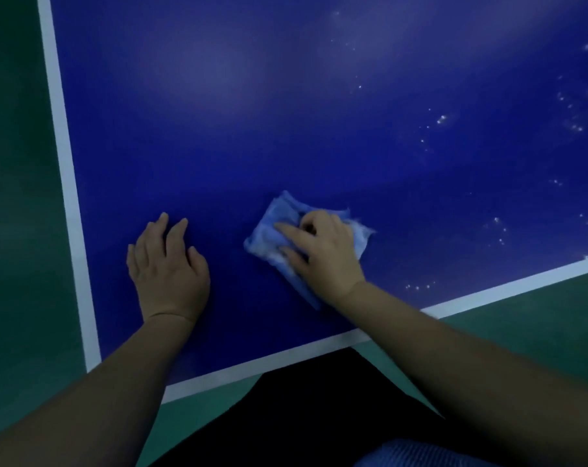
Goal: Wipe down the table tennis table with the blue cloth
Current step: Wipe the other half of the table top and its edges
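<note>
Here, one table tennis bench [286, 112], deep blue top, with a white border line along its left edge and another along its near edge, the two meeting at the near-left corner. One blue cloth [279, 230], paler than the bench top, crumpled and partly folded, lying on the blue surface near the near edge and right of centre in the view; its upper-left part and its right-hand frayed corner show from beneath the hand that covers it. One right hand [323, 251], palm down on the cloth, fingers [286, 229] partly curled and gathering the fabric, the forefinger stretched out along it toward the left. One left hand [168, 264], laid flat on the bare bench top to the left of the cloth and apart from it, fingers released and lightly spread, holding nothing. Scattered pale specks and droplets [441, 119] on the bench surface to the right and far right, well beyond the cloth. Green floor [16, 197] showing past the left and near edges. Dark clothing [319, 416] of the person at the bottom centre, both bare forearms reaching over the near edge.
</note>
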`<action>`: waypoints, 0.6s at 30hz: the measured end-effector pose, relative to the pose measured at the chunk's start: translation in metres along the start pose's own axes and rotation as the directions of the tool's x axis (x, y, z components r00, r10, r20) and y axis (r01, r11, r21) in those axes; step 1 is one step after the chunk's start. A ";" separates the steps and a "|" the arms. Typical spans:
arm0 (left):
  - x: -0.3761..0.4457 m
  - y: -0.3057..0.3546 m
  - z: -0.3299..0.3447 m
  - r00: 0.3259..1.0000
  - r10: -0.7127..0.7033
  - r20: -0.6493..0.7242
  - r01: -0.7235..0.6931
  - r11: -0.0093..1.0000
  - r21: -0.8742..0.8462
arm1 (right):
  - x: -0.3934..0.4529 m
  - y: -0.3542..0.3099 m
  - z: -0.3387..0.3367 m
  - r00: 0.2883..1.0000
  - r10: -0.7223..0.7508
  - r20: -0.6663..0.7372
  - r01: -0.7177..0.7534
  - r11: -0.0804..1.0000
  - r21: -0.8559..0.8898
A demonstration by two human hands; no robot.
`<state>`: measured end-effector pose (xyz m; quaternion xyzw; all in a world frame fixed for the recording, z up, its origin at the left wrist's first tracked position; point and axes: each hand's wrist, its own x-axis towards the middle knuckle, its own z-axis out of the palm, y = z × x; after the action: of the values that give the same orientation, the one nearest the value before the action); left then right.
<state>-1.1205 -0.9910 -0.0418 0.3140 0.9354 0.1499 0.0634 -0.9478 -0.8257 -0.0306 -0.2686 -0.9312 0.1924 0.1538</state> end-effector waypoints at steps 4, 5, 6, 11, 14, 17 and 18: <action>-0.001 -0.001 0.002 0.999 0.039 -0.035 -0.039 0.999 0.002 | 0.016 0.069 -0.030 0.931 0.288 -0.225 -0.318 0.942 -0.111; -0.002 -0.001 0.003 0.998 0.044 -0.046 -0.044 0.999 0.002 | 0.017 0.081 -0.035 0.870 0.405 -0.283 -0.445 0.890 -0.096; -0.002 -0.001 0.003 0.997 0.048 -0.054 -0.047 0.999 0.005 | 0.018 0.082 -0.036 0.796 0.506 -0.332 -0.559 0.825 -0.082; -0.002 -0.002 0.005 0.997 0.055 -0.061 -0.055 0.998 -0.008 | 0.000 -0.010 0.001 0.866 0.415 -0.280 -0.442 0.896 -0.039; -0.002 -0.004 0.007 0.996 0.058 -0.072 -0.059 0.998 -0.014 | -0.039 -0.057 0.018 0.994 0.083 -0.067 -0.083 0.997 0.002; -0.001 -0.005 0.009 0.995 0.069 -0.071 -0.069 0.998 -0.002 | -0.058 -0.028 0.000 0.993 0.105 -0.058 -0.105 0.994 -0.002; -0.001 -0.006 0.009 0.995 0.071 -0.072 -0.070 0.997 0.009 | -0.060 -0.010 -0.007 0.977 0.169 -0.129 -0.176 0.983 -0.043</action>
<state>-1.1209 -0.9942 -0.0523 0.3415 0.9258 0.1604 0.0234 -0.9012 -0.8651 -0.0308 -0.3639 -0.8978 0.1628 0.1871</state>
